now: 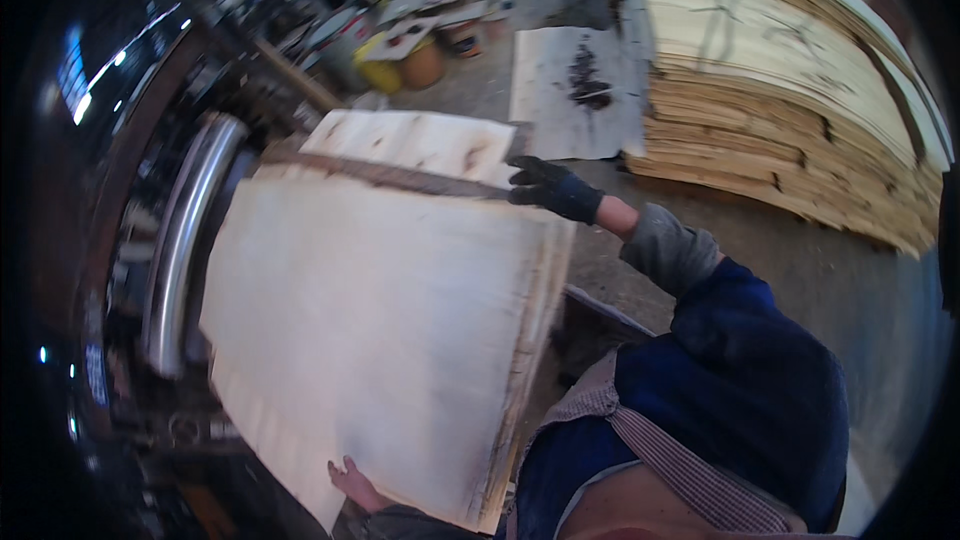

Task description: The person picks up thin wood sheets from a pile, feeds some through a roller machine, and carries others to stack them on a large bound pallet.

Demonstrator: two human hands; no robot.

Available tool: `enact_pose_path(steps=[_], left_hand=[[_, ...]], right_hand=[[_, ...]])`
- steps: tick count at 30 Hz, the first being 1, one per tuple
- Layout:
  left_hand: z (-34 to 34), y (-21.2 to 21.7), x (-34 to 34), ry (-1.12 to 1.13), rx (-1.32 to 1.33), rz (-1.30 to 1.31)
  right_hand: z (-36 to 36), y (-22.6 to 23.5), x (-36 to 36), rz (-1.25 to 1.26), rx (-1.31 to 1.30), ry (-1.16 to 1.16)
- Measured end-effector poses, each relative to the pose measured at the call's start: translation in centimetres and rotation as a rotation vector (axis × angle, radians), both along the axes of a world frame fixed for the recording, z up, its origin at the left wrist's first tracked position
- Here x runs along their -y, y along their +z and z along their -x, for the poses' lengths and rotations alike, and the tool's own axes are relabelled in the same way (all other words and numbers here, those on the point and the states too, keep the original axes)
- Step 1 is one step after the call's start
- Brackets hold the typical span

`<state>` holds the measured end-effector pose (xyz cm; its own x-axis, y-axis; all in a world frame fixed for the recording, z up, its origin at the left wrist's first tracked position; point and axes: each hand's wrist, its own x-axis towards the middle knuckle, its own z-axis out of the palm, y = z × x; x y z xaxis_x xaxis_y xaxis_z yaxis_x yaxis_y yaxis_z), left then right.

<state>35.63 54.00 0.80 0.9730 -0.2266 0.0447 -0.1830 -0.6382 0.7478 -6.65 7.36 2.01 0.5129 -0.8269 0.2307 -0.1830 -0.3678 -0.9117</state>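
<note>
A stack of pale wood veneer sheets (370,290) lies in front of me, its uneven layers showing along the right side. My left hand (355,485) is bare and open, its fingers spread over the near end of the top sheet. At the stack's far right corner is my right hand (555,190), in a dark glove, with its fingers apart at the sheet's edge. A dark brown strip (400,177) runs along the far edge. Beyond it lies another pale veneer piece (420,138) with brown spots.
A shiny metal roller (190,250) stands along the left of the stack. At the far right rises a tall pile of veneer (760,120). A pale sheet with a dark stain (545,90) lies on the floor. Buckets, including a yellow one (375,65), and clutter stand at the back.
</note>
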Motion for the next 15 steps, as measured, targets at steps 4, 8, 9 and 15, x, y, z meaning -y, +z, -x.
enact_pose_path(steps=[4, 8, 9, 15], left_hand=[[5.4, 3.9, 8.0, -0.271, 0.167, -0.012], [11.0, 5.1, 20.3, -0.69, 0.338, 0.065], [14.3, 6.0, 24.1, -0.794, 0.364, 0.076], [36.9, 6.8, 45.1, -1.484, 0.466, 0.133]], right_hand=[[15.0, -0.3, -3.6, -0.457, 0.045, -0.255], [26.4, -0.8, -6.7, -0.642, 0.42, -0.339], [28.6, -1.6, -6.9, -0.668, 0.47, -0.346], [39.8, -6.6, -5.6, -0.696, 0.566, -0.371]])
